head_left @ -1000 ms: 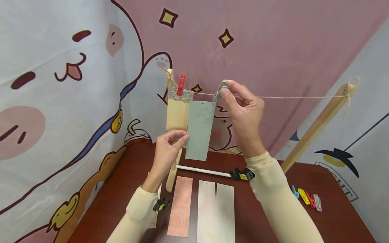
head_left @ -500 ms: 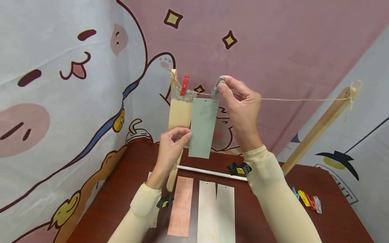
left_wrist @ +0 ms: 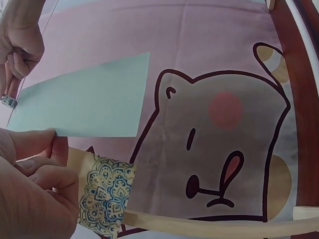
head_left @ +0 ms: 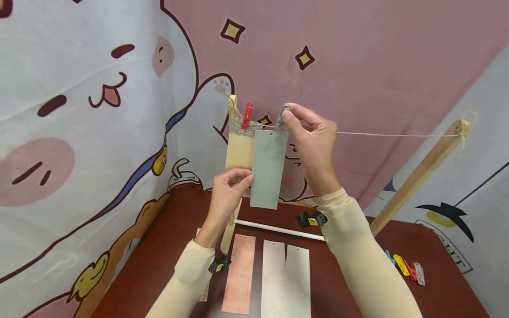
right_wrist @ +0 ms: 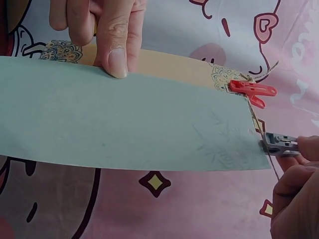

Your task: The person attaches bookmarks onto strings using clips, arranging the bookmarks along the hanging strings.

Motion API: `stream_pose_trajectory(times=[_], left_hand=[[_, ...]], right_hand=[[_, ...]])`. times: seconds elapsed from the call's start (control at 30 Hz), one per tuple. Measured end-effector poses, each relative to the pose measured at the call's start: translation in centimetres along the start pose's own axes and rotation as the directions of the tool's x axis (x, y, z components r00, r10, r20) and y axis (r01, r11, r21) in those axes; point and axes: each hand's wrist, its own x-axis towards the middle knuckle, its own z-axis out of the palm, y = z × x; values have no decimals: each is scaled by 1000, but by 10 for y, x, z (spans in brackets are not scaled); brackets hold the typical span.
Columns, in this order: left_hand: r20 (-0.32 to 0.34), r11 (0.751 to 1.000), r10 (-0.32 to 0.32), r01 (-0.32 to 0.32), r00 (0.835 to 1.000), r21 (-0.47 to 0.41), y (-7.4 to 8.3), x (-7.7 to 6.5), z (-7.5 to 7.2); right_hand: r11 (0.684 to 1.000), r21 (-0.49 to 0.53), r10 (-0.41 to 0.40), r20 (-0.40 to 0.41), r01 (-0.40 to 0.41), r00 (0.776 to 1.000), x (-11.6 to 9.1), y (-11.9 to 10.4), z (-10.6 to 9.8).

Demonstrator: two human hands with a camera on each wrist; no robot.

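Note:
My left hand (head_left: 230, 192) pinches the left edge of a pale green bookmark card (head_left: 268, 172) with a punched hole near its top. Between thumb and fingers of my right hand (head_left: 316, 143) is a grey clothespin (head_left: 280, 118), its tip at the card's upper right corner and the string. In the right wrist view the clothespin (right_wrist: 280, 144) overlaps the string right at the card's end. Just left, a red clothespin (head_left: 247, 115) fastens a cream card (head_left: 239, 152) with a patterned band to the string (head_left: 389, 134).
Wooden posts (head_left: 421, 176) carry the string, with a white rod (head_left: 278, 229) low between them. On the dark red table (head_left: 338, 282) lie an orange card (head_left: 240, 274), two pale cards (head_left: 273, 278) and, at right, several coloured clothespins (head_left: 409, 268). A cartoon-printed cloth hangs behind.
The grey clothespin has shifted slightly left and turned more upright, its tip now at the card's top corner. The left hand still pinches the card. The head view has shifted a little.

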Motion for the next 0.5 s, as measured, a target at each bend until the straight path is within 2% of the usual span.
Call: stream_pose_trajectory(times=[0.23, 0.5], left_hand=[[6, 1000, -23, 23, 1000, 5, 0, 1, 0], [14, 1000, -14, 14, 1000, 1, 0, 3, 0]], right_hand=[[998, -27, 53, 30, -52, 998, -1, 0, 1], [995, -70, 79, 69, -74, 995, -3, 2, 4]])
